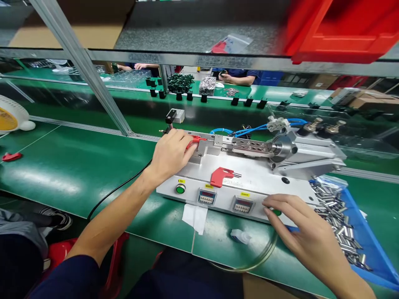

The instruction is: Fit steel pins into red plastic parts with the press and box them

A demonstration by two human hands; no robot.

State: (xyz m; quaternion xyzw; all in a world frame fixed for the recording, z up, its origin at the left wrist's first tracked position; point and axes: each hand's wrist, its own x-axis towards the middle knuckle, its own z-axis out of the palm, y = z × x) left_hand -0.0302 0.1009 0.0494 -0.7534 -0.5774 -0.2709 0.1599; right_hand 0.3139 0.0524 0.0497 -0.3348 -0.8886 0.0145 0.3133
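My left hand [173, 150] is closed on a red plastic part [195, 140] seated at the left end of a metal fixture on a silver bench press machine [199, 166]. From that part a thin rod runs toward the slotted guide [251, 146] and the air cylinder [293, 145]. My right hand [307, 230] holds nothing, its fingers extended over the front panel beside a green button [276, 211]; whether a fingertip touches it I cannot tell. A second red part [222, 177] with two metal pins lies on the machine top. Another green button [180, 189] sits on the panel's left.
A blue bin [370, 249] full of metal tubes [338, 216] stands at the right. A small bottle [240, 236] lies in front of the machine. One red piece [11, 157] and a fan [12, 114] are at the left. A red bin [343, 45] overhangs the upper right. Co-workers sit opposite.
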